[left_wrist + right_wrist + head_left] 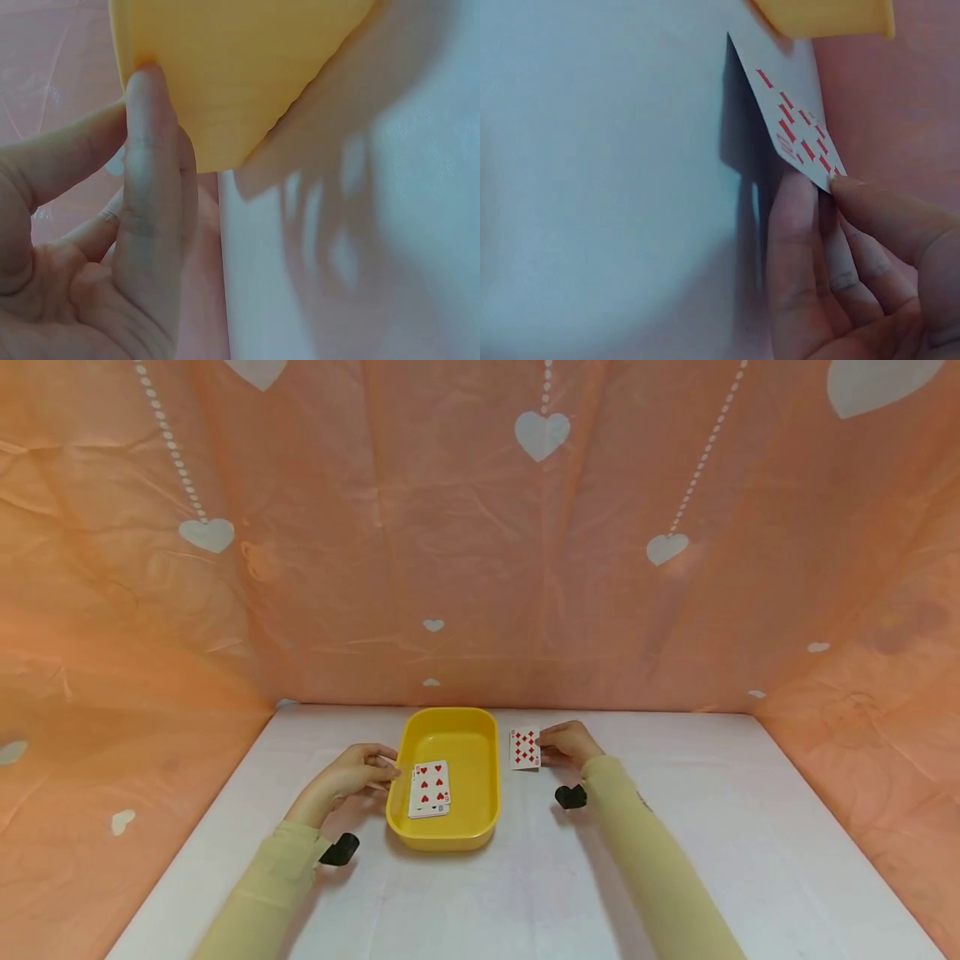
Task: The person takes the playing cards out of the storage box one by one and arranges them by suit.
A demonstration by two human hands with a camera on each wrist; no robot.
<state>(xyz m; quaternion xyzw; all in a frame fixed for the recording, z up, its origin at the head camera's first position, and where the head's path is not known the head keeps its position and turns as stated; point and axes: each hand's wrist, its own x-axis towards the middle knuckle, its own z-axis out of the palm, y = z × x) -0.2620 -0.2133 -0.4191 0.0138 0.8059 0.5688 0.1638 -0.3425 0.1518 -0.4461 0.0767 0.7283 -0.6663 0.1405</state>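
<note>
Two hands, one yellow tray, one loose card, small card stack in tray.

Left hand (351, 774) sits at the left rim of the tray (480, 810); fingers straight, one fingertip touching the tray's outer wall, gripping nothing. Tray sits mid-table (750, 827) and holds a stack of cards (429, 788), nine of hearts on top; at least two cards by the edges, exact count unclear. Just right of the tray, the right hand (570, 744) pinches one card (525, 748), red diamonds face up, by its edge between thumb and fingers. One black wrist camera under each sleeve, two total.
</note>
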